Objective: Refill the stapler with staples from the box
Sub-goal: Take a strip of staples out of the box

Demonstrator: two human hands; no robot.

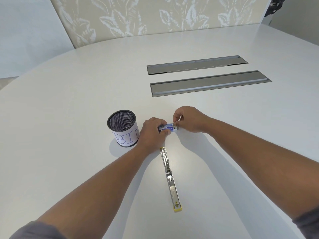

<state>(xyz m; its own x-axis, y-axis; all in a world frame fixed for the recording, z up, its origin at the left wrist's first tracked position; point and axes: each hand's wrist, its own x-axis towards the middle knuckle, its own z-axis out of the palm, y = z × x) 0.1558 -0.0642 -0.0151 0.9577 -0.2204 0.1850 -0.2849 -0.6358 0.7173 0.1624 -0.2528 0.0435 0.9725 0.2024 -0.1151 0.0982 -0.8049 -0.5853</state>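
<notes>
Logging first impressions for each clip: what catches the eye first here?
Both hands meet mid-table on a small blue staple box: the left hand grips it, the right hand pinches its end. Nearer the camera lies the stapler, opened out flat; left of the hands stands a mesh cup labelled BIN.

Looks like an office / mtg room: big white rounded tabletop (69, 100) w/ two grey recessed cable-port flaps (196, 65) set flush in it, black mesh desk pot (122, 128) w/ paper label "BIN", leaf-pattern wall panel (138, 16) behind. Stapler (170, 176) fits office use.
</notes>
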